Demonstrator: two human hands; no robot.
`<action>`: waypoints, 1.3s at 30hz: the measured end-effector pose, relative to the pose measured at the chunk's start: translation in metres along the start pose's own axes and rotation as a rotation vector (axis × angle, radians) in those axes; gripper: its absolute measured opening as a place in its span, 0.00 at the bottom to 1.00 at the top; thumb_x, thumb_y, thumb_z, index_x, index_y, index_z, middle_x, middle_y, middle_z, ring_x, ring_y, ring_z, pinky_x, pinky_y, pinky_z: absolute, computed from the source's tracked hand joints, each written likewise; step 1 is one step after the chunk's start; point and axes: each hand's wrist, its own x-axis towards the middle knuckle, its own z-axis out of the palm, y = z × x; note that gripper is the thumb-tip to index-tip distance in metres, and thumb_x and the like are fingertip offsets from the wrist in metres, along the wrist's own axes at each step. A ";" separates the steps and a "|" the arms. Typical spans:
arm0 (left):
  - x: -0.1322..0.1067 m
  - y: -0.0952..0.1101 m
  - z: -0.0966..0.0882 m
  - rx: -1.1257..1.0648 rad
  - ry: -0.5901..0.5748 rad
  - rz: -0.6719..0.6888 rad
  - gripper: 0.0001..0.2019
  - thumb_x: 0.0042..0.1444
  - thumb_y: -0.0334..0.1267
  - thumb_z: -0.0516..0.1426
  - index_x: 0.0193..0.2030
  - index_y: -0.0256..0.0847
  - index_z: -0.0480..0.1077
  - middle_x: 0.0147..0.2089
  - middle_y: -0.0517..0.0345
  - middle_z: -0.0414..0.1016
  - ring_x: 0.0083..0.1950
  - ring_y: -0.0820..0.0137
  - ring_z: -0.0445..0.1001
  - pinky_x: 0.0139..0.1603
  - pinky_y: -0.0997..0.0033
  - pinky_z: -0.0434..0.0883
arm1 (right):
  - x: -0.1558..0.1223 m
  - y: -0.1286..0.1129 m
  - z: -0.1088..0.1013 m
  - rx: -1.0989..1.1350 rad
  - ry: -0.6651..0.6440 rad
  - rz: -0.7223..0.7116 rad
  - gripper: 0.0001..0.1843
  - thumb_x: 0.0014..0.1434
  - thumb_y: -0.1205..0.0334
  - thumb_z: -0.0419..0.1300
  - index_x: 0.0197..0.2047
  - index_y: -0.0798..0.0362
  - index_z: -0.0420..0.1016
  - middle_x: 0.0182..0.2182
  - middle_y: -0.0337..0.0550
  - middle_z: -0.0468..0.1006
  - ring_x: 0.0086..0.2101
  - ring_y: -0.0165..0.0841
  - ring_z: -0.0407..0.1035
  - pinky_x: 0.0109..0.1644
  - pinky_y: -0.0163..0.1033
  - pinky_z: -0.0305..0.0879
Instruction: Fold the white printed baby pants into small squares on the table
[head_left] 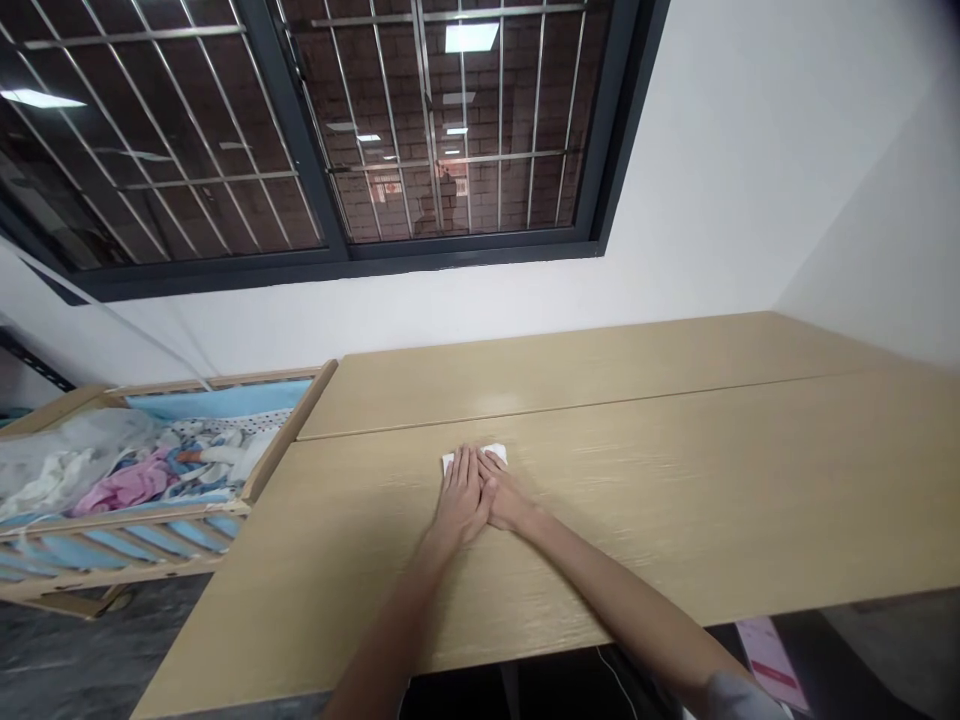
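A small white folded cloth (pixel 495 453) lies on the light wooden table (pixel 675 480), near its middle. Both my hands rest flat on top of it, side by side, and cover most of it. My left hand (pixel 459 495) has its fingers stretched forward and pressed down on the cloth's left part. My right hand (pixel 504 493) lies next to it with its fingers flat too, slightly overlapping the left hand. Only the cloth's far edge and corners show beyond my fingertips.
A wooden crib (pixel 150 470) with blue lining and a heap of clothes stands to the left of the table. A barred dark window (pixel 315 130) fills the wall behind. A pink paper (pixel 769 665) lies on the floor at the lower right.
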 end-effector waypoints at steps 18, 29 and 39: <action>-0.016 -0.050 -0.033 0.044 -0.033 0.200 0.09 0.65 0.38 0.56 0.48 0.41 0.74 0.53 0.46 0.78 0.57 0.59 0.75 0.61 0.56 0.71 | -0.048 0.030 -0.052 0.370 -0.001 0.062 0.41 0.64 0.55 0.58 0.76 0.50 0.47 0.72 0.52 0.54 0.70 0.45 0.49 0.72 0.55 0.49; -0.035 0.008 -0.077 -0.206 0.106 -0.197 0.19 0.72 0.45 0.41 0.45 0.40 0.70 0.40 0.51 0.79 0.38 0.66 0.78 0.38 0.71 0.71 | 0.029 0.045 -0.078 0.859 0.114 0.205 0.22 0.58 0.63 0.60 0.56 0.51 0.67 0.41 0.43 0.77 0.41 0.37 0.72 0.48 0.44 0.69; -0.068 0.013 -0.035 -0.143 0.220 -0.506 0.16 0.67 0.42 0.46 0.42 0.36 0.72 0.44 0.40 0.78 0.48 0.53 0.75 0.51 0.53 0.70 | 0.045 0.038 -0.026 0.592 -0.115 0.147 0.20 0.63 0.62 0.60 0.57 0.56 0.71 0.51 0.54 0.77 0.51 0.41 0.72 0.57 0.48 0.68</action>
